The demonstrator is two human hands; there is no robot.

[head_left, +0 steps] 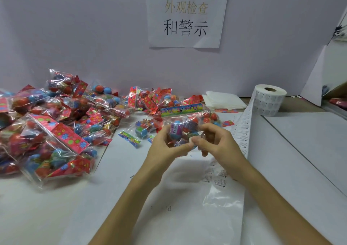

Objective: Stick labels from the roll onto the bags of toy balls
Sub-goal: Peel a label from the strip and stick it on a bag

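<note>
A clear bag of toy balls (185,121) with a green and blue header card is held up over the middle of the table. My left hand (165,147) grips its lower left side, and my right hand (217,145) pinches its lower right side. A white roll of labels (269,100) stands at the back right. Its paper strip (242,132) runs down toward me past my right hand. Whether a label is on my fingers cannot be told.
A large heap of bagged toy balls (52,124) covers the left half of the table. More bags (150,98) lie at the back centre. Folded white cloths (223,99) sit beside the roll. A paper sign (185,19) hangs on the back wall.
</note>
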